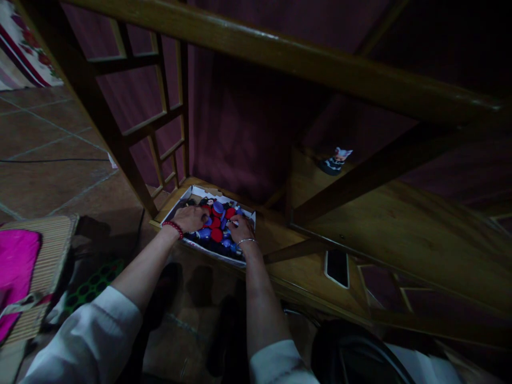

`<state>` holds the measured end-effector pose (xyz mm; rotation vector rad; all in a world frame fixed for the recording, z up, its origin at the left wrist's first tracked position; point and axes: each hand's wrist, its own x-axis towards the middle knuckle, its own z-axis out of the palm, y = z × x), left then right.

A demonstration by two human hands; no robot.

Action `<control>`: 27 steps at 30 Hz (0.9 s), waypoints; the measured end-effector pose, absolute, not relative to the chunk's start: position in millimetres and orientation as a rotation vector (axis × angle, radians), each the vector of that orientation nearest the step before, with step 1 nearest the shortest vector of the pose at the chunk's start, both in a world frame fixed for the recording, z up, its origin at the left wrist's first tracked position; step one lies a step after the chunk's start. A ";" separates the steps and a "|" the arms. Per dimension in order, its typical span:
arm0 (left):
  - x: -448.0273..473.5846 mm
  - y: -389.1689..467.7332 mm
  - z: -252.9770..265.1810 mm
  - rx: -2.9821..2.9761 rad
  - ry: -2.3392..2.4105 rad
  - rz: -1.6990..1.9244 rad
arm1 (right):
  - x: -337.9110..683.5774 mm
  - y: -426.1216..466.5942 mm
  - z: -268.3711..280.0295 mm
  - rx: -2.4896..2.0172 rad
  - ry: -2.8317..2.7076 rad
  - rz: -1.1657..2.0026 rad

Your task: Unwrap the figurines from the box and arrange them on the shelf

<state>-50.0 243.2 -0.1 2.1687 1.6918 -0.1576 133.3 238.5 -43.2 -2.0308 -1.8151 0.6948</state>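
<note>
White cardboard makes up the one box (205,191) I see, at the wooden shelf's (298,273) left end, holding red and blue pieces (216,235) too jumbled to count. Two hands, left (190,218) and right (241,229), reach in, fingers curled; I cannot tell their grip. The box's near side follows the shelf's front edge; room opens rightward towards one phone (337,268).

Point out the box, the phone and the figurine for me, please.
Box (200,191): head view, on its white back wall.
Phone (336,268): head view, on the middle of its dark screen.
Figurine (337,160): head view, on the middle of its body.
</note>
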 end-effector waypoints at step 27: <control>-30.2 251.4 -21.0 2.128 1.816 -0.150 | 131.5 236.3 -39.9 -2.027 -1.864 0.658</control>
